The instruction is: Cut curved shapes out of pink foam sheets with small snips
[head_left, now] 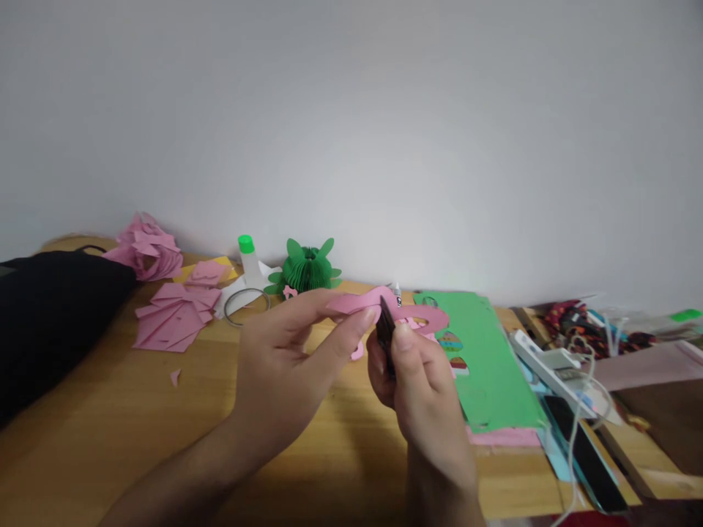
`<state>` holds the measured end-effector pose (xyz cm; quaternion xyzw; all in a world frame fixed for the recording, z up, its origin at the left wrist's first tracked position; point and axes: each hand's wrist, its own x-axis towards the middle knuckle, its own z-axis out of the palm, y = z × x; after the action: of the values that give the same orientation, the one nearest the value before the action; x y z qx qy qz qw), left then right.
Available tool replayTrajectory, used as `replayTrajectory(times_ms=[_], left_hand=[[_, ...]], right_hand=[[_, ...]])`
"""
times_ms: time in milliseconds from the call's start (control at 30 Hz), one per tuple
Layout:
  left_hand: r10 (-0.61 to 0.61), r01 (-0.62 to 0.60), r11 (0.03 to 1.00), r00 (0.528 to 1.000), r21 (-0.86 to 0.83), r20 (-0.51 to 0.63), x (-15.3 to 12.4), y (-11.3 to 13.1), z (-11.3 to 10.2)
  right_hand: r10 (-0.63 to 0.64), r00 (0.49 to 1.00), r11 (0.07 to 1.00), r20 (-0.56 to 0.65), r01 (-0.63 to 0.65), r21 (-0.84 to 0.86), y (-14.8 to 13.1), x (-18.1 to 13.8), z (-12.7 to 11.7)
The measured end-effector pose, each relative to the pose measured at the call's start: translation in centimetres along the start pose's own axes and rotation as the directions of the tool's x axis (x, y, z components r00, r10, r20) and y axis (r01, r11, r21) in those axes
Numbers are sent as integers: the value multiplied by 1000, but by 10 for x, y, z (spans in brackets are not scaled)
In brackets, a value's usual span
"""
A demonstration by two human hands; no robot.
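Pink paper cutout (359,300), long axis left-right, left hand (285,359) pinching it, right hand (422,388) gripping dark tool (386,331).

hands (280,366) (422,395) 2 | pink cut-out (356,301) 1 | dark tool (386,333) 1 | glue bottle (250,265) 1

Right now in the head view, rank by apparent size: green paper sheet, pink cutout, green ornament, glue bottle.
1. green paper sheet
2. pink cutout and green ornament: alike, cutout nearer camera, unranked
3. glue bottle

Pinching pink paper cut-out (356,301) with left hand (280,359), gripping small dark tool (385,333) with right hand (422,395), just left of green sheet (494,373).
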<state>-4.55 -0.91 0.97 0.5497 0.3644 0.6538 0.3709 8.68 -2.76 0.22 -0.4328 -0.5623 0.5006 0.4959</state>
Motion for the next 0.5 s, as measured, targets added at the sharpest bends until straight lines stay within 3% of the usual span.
replayTrajectory(times_ms=[500], left_hand=[[-70, 68, 994, 997, -83, -23, 2, 0, 0]], right_hand=[[-36, 999, 999, 27, 37, -21, 0, 1, 0]])
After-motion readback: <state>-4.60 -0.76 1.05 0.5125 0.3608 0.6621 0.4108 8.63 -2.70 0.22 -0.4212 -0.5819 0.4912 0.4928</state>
